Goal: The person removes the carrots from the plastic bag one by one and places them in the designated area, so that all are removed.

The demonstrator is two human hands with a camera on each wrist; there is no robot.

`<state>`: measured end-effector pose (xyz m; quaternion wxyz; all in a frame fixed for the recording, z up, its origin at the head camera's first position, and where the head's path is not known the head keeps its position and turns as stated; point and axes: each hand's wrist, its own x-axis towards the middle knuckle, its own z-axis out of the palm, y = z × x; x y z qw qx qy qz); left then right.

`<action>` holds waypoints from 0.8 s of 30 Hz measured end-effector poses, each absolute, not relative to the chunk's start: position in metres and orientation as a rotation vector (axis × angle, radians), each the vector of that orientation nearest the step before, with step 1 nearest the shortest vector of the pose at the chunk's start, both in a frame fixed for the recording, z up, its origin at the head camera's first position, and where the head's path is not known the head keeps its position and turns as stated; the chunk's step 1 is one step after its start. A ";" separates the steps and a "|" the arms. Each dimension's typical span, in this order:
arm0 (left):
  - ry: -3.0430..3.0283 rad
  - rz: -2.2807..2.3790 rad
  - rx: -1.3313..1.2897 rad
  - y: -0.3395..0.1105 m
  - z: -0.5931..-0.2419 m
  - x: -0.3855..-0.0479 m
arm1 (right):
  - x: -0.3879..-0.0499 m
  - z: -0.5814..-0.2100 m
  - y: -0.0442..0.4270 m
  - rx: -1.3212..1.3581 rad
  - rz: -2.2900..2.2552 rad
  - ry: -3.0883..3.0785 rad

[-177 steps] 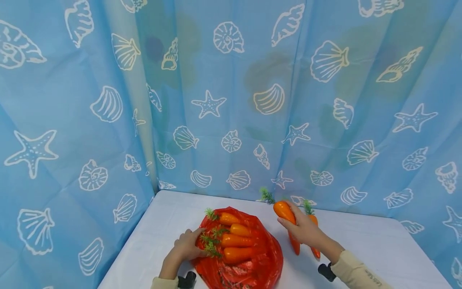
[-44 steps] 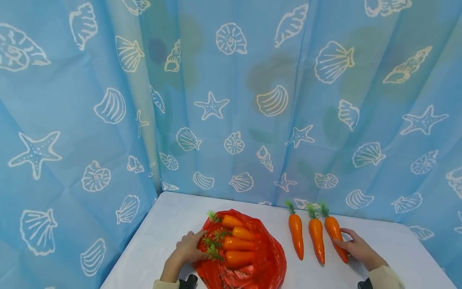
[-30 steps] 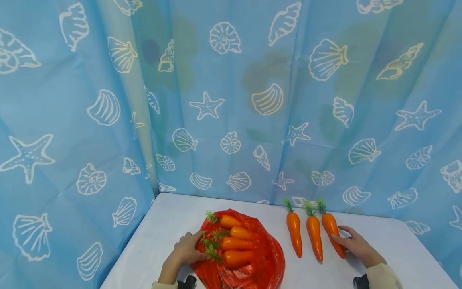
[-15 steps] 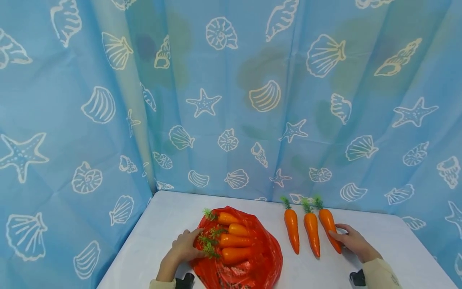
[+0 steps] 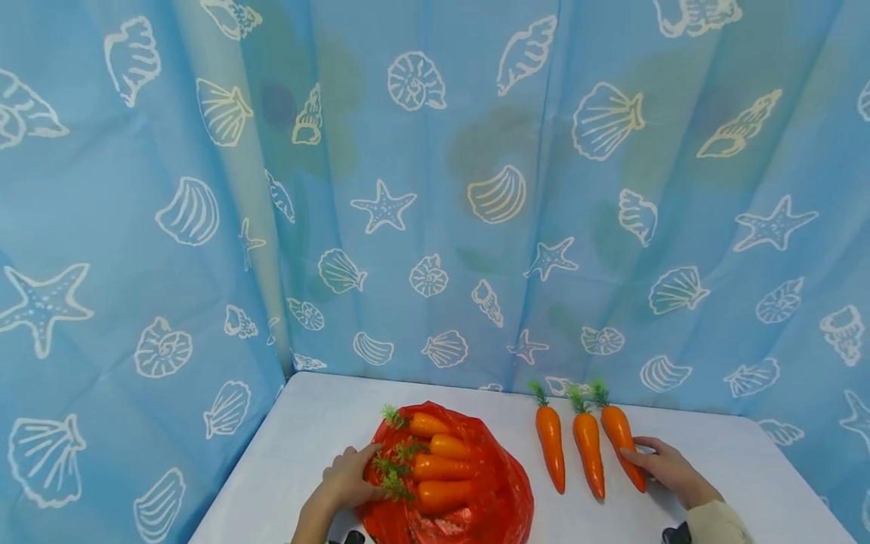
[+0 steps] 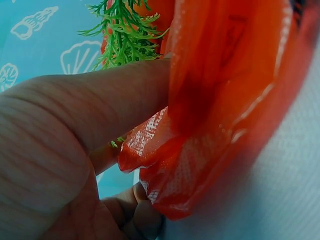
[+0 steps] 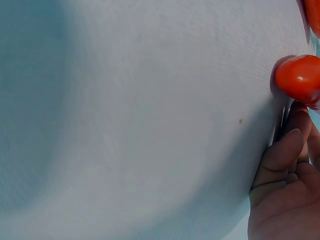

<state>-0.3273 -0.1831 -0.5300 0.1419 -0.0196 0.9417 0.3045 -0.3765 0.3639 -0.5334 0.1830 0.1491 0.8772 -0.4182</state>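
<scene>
My left hand (image 5: 351, 477) holds the left edge of a red plastic bag (image 5: 506, 499). In the left wrist view, the thumb (image 6: 115, 97) lies against the bag's folded rim (image 6: 175, 165), and the other fingers are partly hidden beneath. Several orange carrots (image 5: 442, 467) with green tops lie on the bag, their tips hidden by red plastic. Three more carrots stand apart in a row on the right, tops to the back. My right hand (image 5: 669, 468) holds the rightmost carrot (image 5: 617, 431), thumb across it and fingers at its right side; the right wrist view shows its tip (image 7: 300, 77).
The middle carrot (image 5: 588, 453) and the left carrot (image 5: 550, 446) of the row lie close by on the white table (image 5: 319, 408). Behind the table hangs a blue curtain (image 5: 421, 227) with shell prints, continuing along the left side.
Earlier my right hand held a carrot raised above two others; that carrot now lies at the row's right end, hand still on it. My left hand stays at the bag. The head view shifts slightly.
</scene>
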 end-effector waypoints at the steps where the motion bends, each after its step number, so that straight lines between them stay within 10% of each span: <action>1: 2.718 0.884 -0.048 -0.184 -0.530 -0.327 | -0.377 -0.534 0.363 0.420 -1.177 2.475; 24: 2.706 0.949 -0.068 -0.182 -0.531 -0.331 | -0.386 -0.532 0.369 0.418 -1.162 2.471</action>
